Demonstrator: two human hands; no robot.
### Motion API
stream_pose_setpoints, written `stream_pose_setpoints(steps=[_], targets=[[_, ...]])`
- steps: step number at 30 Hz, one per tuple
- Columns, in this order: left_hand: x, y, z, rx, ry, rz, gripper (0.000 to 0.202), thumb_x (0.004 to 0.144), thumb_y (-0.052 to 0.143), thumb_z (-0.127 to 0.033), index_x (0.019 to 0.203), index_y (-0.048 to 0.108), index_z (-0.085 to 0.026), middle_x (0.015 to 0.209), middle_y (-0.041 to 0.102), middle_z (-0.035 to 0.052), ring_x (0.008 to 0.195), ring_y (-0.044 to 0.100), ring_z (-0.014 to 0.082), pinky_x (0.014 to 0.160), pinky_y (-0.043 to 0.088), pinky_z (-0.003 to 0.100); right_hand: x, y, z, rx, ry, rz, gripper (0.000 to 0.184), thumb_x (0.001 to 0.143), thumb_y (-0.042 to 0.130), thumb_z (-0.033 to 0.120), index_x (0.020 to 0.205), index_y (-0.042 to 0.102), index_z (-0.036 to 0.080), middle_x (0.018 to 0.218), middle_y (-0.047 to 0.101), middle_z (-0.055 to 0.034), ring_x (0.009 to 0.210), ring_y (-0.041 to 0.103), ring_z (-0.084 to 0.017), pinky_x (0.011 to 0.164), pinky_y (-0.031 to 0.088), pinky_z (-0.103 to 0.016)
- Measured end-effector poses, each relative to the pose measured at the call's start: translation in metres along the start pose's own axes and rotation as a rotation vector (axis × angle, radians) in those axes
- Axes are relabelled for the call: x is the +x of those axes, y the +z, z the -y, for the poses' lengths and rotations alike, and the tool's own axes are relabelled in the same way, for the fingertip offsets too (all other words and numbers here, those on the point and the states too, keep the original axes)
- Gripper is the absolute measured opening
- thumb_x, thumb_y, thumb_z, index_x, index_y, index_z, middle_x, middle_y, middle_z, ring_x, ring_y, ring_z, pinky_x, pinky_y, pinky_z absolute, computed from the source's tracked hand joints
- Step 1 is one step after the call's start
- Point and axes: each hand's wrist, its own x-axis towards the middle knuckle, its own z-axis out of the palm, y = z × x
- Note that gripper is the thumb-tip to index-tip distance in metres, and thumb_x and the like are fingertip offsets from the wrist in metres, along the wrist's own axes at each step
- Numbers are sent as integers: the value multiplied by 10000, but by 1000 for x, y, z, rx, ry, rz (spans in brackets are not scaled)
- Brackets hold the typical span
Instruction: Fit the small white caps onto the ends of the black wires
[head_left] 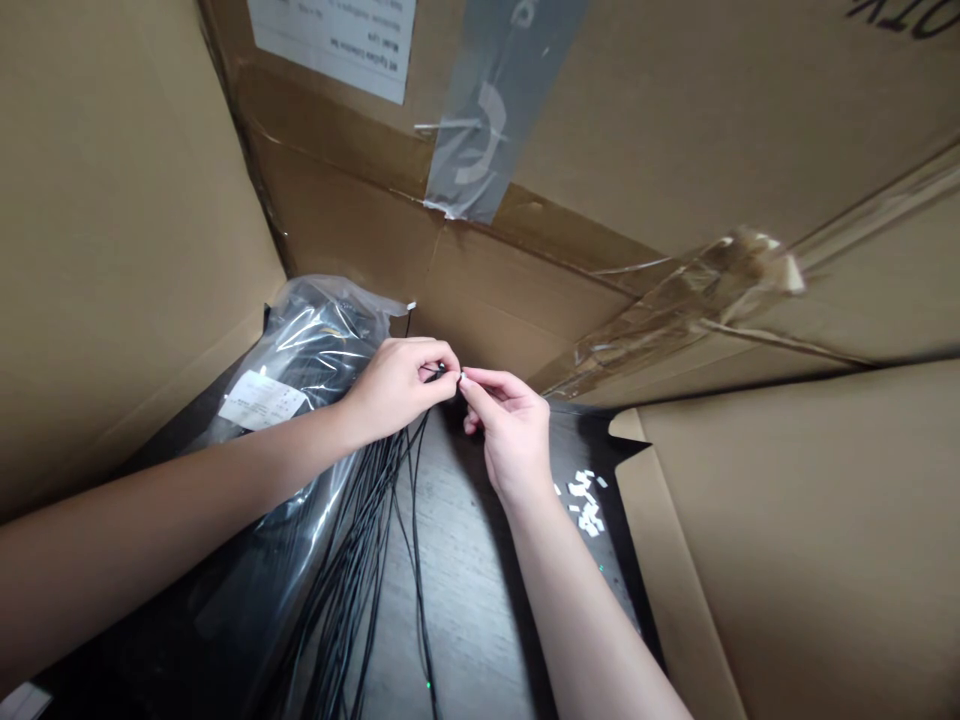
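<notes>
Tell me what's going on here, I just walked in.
A person is working inside opened cardboard box flaps. Their left hand pinches the top of a bunch of thin black cords, and their right hand reaches the same spot. A clear plastic bag with a white label lies beside the cords, and small white bits sit on a dark surface.

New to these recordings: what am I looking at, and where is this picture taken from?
This is a single view from a camera worn on a person's head, looking down. The left hand pinches a bundle of thin black cords, and the right hand has its fingertips right at the cord ends. Nearby are a clear plastic bag, small white bits and a dark wood-grain surface, all among cardboard flaps.
</notes>
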Motion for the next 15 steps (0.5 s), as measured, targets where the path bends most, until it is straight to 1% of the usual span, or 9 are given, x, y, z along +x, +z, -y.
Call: stream_pose_setpoints(steps=[11,15], targets=[[0,1,0,-37,-67,5,118,798,599,-185,715,676,-155,529,449,-66,515,366,80,539,291,231,1,1,0,-4,9,-4,200,646,806,276,803,744,168,671,680,6,450,459,-64,396,401,-220],[-1,2,0,-33,-65,22,116,815,598,-188,738,678,-152,544,479,-64,519,390,77,541,300,228,1,1,0,-18,7,-9,190,655,796,274,804,742,170,657,673,10,443,456,-65,397,403,-223]])
